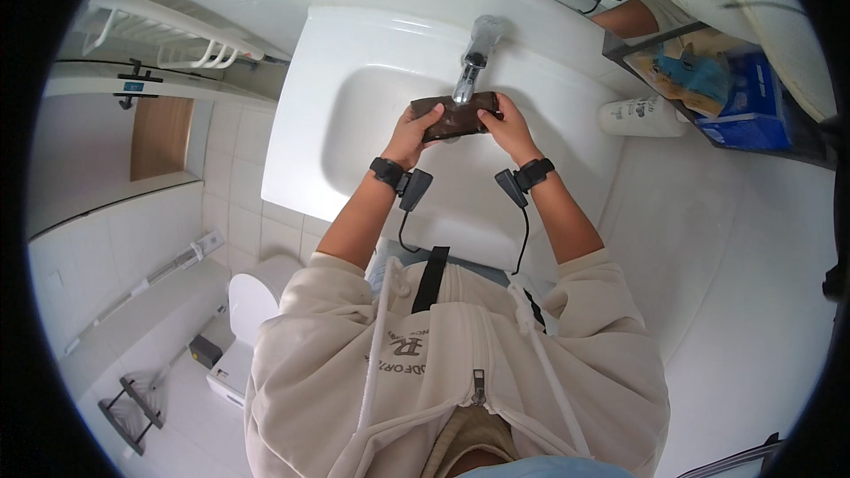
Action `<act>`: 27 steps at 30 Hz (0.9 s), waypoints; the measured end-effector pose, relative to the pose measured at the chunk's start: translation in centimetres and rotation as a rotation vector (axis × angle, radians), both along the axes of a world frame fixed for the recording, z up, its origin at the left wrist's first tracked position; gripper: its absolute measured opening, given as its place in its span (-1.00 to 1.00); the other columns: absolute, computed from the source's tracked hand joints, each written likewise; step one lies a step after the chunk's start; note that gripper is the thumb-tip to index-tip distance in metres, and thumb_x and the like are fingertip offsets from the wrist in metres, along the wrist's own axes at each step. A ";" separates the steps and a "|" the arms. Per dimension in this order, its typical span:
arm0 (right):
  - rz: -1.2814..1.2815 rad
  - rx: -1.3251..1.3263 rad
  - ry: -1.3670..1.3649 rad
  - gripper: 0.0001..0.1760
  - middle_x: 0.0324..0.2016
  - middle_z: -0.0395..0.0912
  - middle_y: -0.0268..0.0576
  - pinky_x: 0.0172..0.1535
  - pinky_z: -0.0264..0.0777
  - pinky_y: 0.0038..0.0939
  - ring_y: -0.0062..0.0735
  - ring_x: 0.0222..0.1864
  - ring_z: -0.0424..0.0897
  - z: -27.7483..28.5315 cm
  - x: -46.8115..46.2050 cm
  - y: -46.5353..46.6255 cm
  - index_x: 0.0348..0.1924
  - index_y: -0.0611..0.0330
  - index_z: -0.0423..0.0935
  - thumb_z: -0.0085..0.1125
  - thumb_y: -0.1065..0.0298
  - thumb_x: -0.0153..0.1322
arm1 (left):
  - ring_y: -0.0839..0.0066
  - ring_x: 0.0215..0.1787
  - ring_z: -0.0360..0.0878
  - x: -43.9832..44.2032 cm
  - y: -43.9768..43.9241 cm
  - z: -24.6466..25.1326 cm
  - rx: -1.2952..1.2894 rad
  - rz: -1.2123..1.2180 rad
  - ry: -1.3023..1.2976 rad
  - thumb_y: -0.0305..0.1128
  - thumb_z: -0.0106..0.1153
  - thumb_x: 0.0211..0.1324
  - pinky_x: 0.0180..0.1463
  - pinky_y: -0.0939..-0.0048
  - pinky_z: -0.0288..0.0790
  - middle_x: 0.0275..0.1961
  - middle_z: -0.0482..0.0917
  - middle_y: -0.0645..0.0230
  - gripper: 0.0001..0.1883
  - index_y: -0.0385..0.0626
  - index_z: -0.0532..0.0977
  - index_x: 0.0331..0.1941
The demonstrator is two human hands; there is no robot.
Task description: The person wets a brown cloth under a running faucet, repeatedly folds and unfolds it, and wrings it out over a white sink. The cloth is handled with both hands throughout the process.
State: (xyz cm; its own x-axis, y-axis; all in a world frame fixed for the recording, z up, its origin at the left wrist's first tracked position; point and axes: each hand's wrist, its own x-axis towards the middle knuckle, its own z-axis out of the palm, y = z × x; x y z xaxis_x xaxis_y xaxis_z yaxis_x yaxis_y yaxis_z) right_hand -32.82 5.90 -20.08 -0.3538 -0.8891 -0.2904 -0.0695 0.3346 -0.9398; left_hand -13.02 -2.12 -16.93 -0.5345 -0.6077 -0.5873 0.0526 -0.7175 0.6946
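Note:
A dark brown, flat rectangular item with a wet-looking surface (458,121) is held level over the basin of a white washbasin (292,146). It could be a wallet or case; I cannot tell which. My left hand (413,133) grips its left end, thumb on top. On its right end, my right hand (510,131) has the same kind of hold. The chrome faucet (473,60) reaches over the item's upper middle; whether water runs is unclear. Both wrists wear black straps with cabled devices.
Right of the basin lies a white bottle (641,117), beneath a dark-framed shelf (690,113) holding a blue package (750,103) and a tan and blue pouch (694,73). A mirror edges the back. A white towel rack (166,26) hangs upper left; a toilet (255,299) stands lower left.

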 end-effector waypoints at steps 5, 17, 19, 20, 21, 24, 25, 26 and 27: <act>0.020 -0.102 0.252 -0.44 0.08 0.47 -0.03 0.01 0.50 -0.36 -0.26 -0.03 0.58 3.7 -0.7 0.3 0.26 0.22 0.28 0.17 0.47 0.40 | 0.48 0.06 0.57 0.3 -0.1 0.6 -0.017 0.083 -0.105 -0.17 0.23 0.26 0.11 0.33 0.49 0.04 0.58 0.36 -0.56 -0.07 0.37 0.12; 0.256 -0.400 0.973 -0.25 0.41 0.14 -0.16 0.38 0.11 -0.13 -0.01 0.42 0.12 13.7 0.4 -1.6 0.40 0.10 0.16 0.05 0.58 0.33 | 0.52 0.01 0.58 2.7 -0.4 3.2 -0.051 0.044 -0.176 -0.14 0.21 0.28 0.06 0.39 0.50 0.00 0.60 0.40 -0.60 -0.05 0.41 0.09; 0.257 -0.381 0.985 -0.27 0.42 0.13 -0.21 0.38 0.11 -0.13 -0.03 0.44 0.09 13.7 0.6 -1.6 0.39 0.10 0.19 0.04 0.59 0.33 | 0.53 0.00 0.58 3.0 -0.4 3.5 -0.067 0.042 -0.181 -0.12 0.22 0.27 0.05 0.41 0.51 -0.01 0.60 0.40 -0.60 -0.05 0.42 0.08; 0.245 -0.377 0.990 -0.28 0.42 0.13 -0.22 0.39 0.10 -0.12 -0.04 0.44 0.08 13.6 0.7 -1.6 0.39 0.09 0.19 0.03 0.58 0.34 | 0.53 0.00 0.58 3.1 -0.6 3.7 -0.078 0.044 -0.184 -0.12 0.22 0.27 0.05 0.41 0.51 -0.02 0.61 0.40 -0.59 -0.06 0.43 0.08; 0.234 -0.369 0.994 -0.29 0.42 0.12 -0.23 0.39 0.10 -0.12 -0.06 0.45 0.08 13.5 0.8 -1.3 0.39 0.08 0.20 0.03 0.58 0.35 | 0.53 0.00 0.58 3.2 -0.6 3.9 -0.080 0.032 -0.193 -0.11 0.22 0.27 0.05 0.42 0.51 -0.02 0.60 0.40 -0.59 -0.06 0.43 0.08; 0.278 -0.303 1.096 -0.22 0.44 0.07 -0.26 0.38 0.12 -0.14 -0.08 0.47 0.04 13.0 1.1 -0.8 0.41 0.04 0.16 0.07 0.58 0.32 | 0.53 0.00 0.58 3.4 -0.9 4.2 -0.096 0.011 -0.204 -0.10 0.22 0.26 0.04 0.42 0.51 -0.01 0.60 0.38 -0.57 -0.07 0.42 0.09; 0.311 -0.239 1.148 -0.19 0.46 0.04 -0.27 0.37 0.13 -0.16 -0.07 0.47 0.03 12.9 1.2 -0.7 0.43 0.03 0.14 0.09 0.59 0.31 | 0.53 -0.01 0.59 3.5 -0.9 4.3 -0.104 0.011 -0.197 -0.09 0.22 0.26 0.04 0.42 0.51 -0.01 0.60 0.37 -0.56 -0.08 0.42 0.09; 0.301 -0.257 1.091 -0.17 0.47 0.01 -0.31 0.37 0.14 -0.17 -0.12 0.48 0.03 12.7 1.3 -0.4 0.43 0.01 0.12 0.10 0.59 0.30 | 0.53 -0.01 0.59 3.6 -1.1 4.4 -0.111 0.011 -0.191 -0.09 0.22 0.26 0.04 0.42 0.51 -0.01 0.60 0.37 -0.55 -0.08 0.42 0.10; 0.295 -0.283 1.080 -0.19 0.46 0.02 -0.30 0.37 0.13 -0.15 -0.11 0.47 0.04 12.6 1.2 -0.3 0.43 0.02 0.13 0.08 0.59 0.31 | 0.50 -0.01 0.60 3.7 -1.1 4.5 -0.108 0.017 -0.179 -0.11 0.25 0.24 0.03 0.40 0.54 0.00 0.60 0.33 -0.54 -0.11 0.41 0.09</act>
State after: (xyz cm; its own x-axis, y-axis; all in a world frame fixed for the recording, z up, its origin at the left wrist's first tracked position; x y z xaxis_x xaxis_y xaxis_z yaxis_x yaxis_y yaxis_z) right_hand -31.65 5.59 -7.49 -0.0642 -0.9634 0.2603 -0.9234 -0.0415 -0.3815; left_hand -9.29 -3.23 -12.47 -0.4162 -0.6803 -0.6034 -0.0672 -0.6387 0.7665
